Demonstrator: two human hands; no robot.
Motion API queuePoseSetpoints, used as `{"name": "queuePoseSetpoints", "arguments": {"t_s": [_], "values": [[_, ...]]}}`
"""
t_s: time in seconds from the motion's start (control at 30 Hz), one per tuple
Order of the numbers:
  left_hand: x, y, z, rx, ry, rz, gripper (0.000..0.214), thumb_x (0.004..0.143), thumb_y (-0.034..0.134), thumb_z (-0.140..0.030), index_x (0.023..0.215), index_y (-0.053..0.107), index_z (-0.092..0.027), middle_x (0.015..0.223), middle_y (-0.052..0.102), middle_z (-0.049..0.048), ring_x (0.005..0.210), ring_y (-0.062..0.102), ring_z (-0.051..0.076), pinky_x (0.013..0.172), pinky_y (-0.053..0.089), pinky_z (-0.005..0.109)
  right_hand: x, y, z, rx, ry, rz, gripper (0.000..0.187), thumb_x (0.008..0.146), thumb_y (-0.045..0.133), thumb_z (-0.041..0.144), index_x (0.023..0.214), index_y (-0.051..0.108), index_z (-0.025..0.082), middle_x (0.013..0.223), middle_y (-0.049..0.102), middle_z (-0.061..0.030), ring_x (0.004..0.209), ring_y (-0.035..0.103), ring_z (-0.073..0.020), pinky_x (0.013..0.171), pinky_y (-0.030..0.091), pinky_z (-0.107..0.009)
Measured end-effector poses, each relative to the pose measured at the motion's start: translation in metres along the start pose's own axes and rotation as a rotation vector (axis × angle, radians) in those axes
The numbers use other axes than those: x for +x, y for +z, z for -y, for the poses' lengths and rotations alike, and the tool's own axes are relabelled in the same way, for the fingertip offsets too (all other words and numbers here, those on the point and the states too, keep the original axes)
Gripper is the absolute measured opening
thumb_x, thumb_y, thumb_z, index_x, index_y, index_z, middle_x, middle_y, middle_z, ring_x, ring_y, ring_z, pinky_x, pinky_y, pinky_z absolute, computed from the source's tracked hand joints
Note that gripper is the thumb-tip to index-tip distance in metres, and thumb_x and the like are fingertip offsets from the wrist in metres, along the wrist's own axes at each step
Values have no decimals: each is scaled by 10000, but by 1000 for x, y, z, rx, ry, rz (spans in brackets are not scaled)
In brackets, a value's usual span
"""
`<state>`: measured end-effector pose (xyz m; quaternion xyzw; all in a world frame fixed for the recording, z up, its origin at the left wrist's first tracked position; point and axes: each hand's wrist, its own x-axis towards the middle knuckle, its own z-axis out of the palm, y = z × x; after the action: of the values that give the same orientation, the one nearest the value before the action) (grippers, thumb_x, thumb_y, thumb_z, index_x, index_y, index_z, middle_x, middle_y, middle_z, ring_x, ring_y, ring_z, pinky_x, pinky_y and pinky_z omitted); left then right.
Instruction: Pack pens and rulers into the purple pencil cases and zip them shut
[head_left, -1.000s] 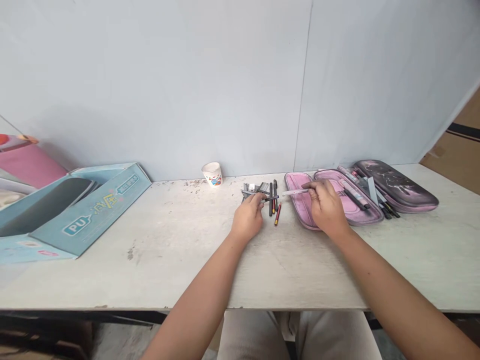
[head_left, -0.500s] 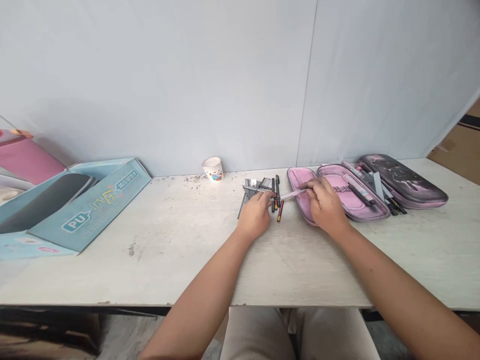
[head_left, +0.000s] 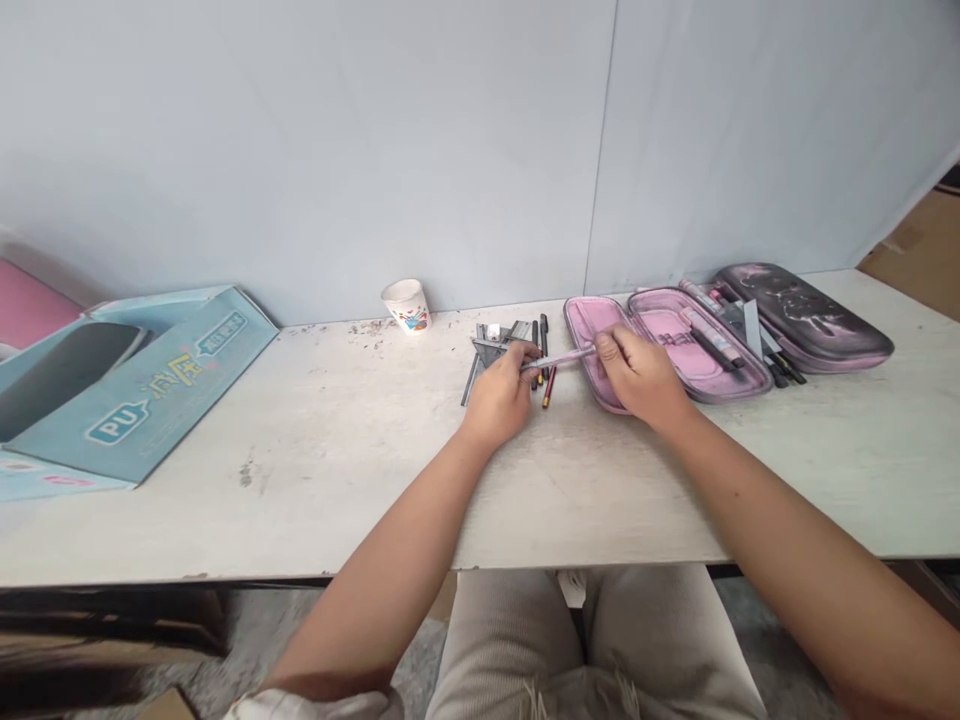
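Observation:
My right hand (head_left: 639, 375) grips a slim translucent pink pen (head_left: 559, 358) above the left half of an open pink zippered pencil case (head_left: 664, 335). The pen's tip reaches over to my left hand (head_left: 499, 397), whose fingers close on a grey set square (head_left: 487, 352). That hand rests on a small pile of stationery. Black pens and a red-and-black pencil (head_left: 545, 387) lie just to its right. The case's dark lid (head_left: 799, 315) holds several pens and a ruler.
A paper cup (head_left: 406, 305) stands against the wall behind the pile. A blue printed box (head_left: 142, 400) lies open at the left of the white table (head_left: 315, 470), with a pink object (head_left: 30, 305) beyond it. Cardboard (head_left: 911, 240) shows at the right.
The view has tilted down, shifting everything up in the frame. The pink pen's tip has moved left, closer to my left hand's fingers.

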<state>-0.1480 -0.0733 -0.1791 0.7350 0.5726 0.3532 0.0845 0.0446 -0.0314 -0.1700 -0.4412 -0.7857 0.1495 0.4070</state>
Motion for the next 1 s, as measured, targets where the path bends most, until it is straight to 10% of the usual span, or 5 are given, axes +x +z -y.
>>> {"name": "queuePoseSetpoints", "arguments": {"t_s": [0.17,0.4,0.87,1.0], "values": [[3,1,1,-35,-23,-15,226,826,414,-165,1043,475,-187,929,629,47,844,594,161,764,449,298,0,-1,1,206,-69,84,244,834,443,356,1016,511,208,847,606,-22,708,533,-156,637,386,-281],[2,2,-1,-49,-10,-9,227,833,412,-181,1050,478,-183,932,627,52,809,594,152,737,449,287,-1,-4,1,114,19,72,337,871,356,450,733,532,198,576,544,0,577,505,-144,585,357,-276],[0,-1,-3,-22,-15,20,228,847,396,-185,1063,470,-180,944,626,49,834,591,156,752,444,283,1,-3,-4,207,-13,62,243,811,481,375,961,559,201,799,622,-18,647,530,-139,595,381,-263],[-1,-1,-4,-10,-3,37,217,849,387,-179,1053,461,-190,965,620,48,854,587,161,759,443,288,2,-3,-6,109,43,86,273,838,433,401,712,557,193,590,569,4,560,497,-132,562,350,-261]]}}
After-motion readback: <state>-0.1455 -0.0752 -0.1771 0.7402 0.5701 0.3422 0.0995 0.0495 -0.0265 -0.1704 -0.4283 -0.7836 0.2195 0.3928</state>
